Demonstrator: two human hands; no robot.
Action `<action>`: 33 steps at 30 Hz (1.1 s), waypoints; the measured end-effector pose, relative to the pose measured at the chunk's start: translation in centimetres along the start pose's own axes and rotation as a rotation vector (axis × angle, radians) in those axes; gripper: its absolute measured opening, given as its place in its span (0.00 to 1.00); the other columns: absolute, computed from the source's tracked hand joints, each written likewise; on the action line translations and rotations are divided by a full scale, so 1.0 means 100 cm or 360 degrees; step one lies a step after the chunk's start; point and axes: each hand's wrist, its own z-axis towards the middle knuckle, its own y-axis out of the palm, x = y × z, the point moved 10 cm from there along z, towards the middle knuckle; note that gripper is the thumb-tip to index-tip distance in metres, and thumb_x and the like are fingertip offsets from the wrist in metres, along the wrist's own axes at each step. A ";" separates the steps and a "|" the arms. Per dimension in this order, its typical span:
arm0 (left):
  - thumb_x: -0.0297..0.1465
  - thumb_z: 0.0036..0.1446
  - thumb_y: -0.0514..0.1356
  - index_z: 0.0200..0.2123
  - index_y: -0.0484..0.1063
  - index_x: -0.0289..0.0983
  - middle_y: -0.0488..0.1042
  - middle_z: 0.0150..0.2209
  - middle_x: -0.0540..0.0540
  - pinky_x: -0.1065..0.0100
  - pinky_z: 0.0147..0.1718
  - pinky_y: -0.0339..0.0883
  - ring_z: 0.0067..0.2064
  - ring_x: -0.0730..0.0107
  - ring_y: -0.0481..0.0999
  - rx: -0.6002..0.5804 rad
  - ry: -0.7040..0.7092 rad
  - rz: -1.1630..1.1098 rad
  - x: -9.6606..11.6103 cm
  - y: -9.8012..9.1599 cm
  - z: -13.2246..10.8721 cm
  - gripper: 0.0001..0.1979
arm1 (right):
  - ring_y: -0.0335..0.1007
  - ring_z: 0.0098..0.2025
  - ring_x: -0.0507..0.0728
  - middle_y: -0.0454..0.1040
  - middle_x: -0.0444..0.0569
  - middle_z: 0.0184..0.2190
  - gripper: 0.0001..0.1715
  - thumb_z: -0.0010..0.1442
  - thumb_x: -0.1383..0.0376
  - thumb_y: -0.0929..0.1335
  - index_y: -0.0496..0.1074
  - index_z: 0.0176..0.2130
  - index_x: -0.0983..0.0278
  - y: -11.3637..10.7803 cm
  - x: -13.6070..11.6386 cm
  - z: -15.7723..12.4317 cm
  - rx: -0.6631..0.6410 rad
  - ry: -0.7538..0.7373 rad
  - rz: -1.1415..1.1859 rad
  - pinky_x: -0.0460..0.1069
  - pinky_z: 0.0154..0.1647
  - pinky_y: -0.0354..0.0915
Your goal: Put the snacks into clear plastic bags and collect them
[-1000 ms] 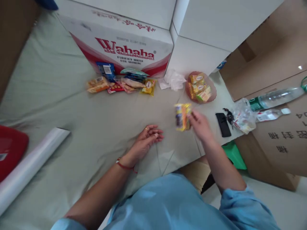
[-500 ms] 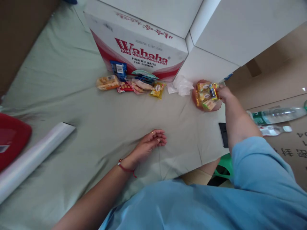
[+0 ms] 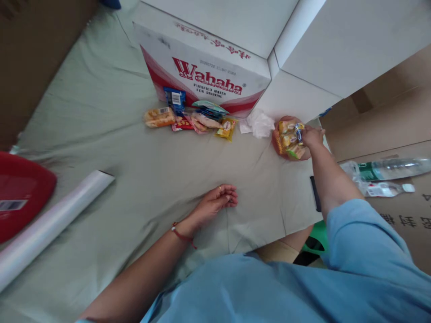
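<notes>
Right hand (image 3: 312,136) stretched out to the brown bowl (image 3: 276,144), just off the right front corner of the Wahaha box (image 3: 205,76). Fingertips closed in a pinch on a yellow-and-blue snack packet (image 3: 299,133), held at the bowl's right edge, above the other yellow packets heaped inside. Grip too small in view to tell exactly which fingers meet.

Left hand (image 3: 215,204) well in front of the Wahaha box, lying on the pale green cloth (image 3: 101,148), fingers loosely curled and close together, holding nothing. A ring on one finger, a red cord at the wrist.

Against the box's front face, a row of loose packets (image 3: 193,120): orange, blue, red, teal, yellow. Between that row and the bowl, at the box's right corner, a crumpled white wrapper (image 3: 260,124).

Far to the front left of the box, a clear plastic roll (image 3: 50,220) lying slantwise on the cloth, with a red tray (image 3: 20,193) just beyond it, further left. To the right of the box, past the bowl, two plastic bottles (image 3: 387,169) lying on brown cardboard (image 3: 404,215). Front right of the box, a dark flat object (image 3: 314,194), mostly hidden behind the right forearm. A white carton (image 3: 303,96) touching the Wahaha box's right side.
</notes>
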 end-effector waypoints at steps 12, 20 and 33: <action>0.41 0.54 0.73 0.44 0.76 0.36 0.78 0.40 0.46 0.64 0.40 0.69 0.36 0.72 0.76 -0.0057 -0.0010 0.0106 0.000 0.004 0.001 0.20 | 0.69 0.51 0.65 0.74 0.61 0.56 0.20 0.72 0.64 0.62 0.74 0.57 0.65 -0.003 -0.196 -0.074 -0.0078 -0.0723 -0.0143 0.55 0.49 0.63; 0.39 0.49 0.75 0.43 0.75 0.36 0.77 0.40 0.46 0.65 0.40 0.69 0.36 0.72 0.76 -0.0042 0.0015 0.0140 0.003 0.005 0.001 0.22 | 0.73 0.49 0.66 0.76 0.63 0.51 0.20 0.69 0.71 0.60 0.75 0.55 0.66 0.015 -0.200 -0.064 -0.0200 -0.0596 -0.0161 0.57 0.47 0.65; 0.50 0.49 0.75 0.44 0.70 0.39 0.72 0.39 0.50 0.73 0.24 0.61 0.30 0.77 0.68 0.0409 0.0481 0.0297 0.033 -0.007 -0.009 0.29 | 0.51 0.19 0.46 0.66 0.37 0.22 0.14 0.46 0.61 0.79 0.75 0.32 0.61 0.041 -0.174 -0.293 -0.0799 0.0485 0.2446 0.44 0.19 0.50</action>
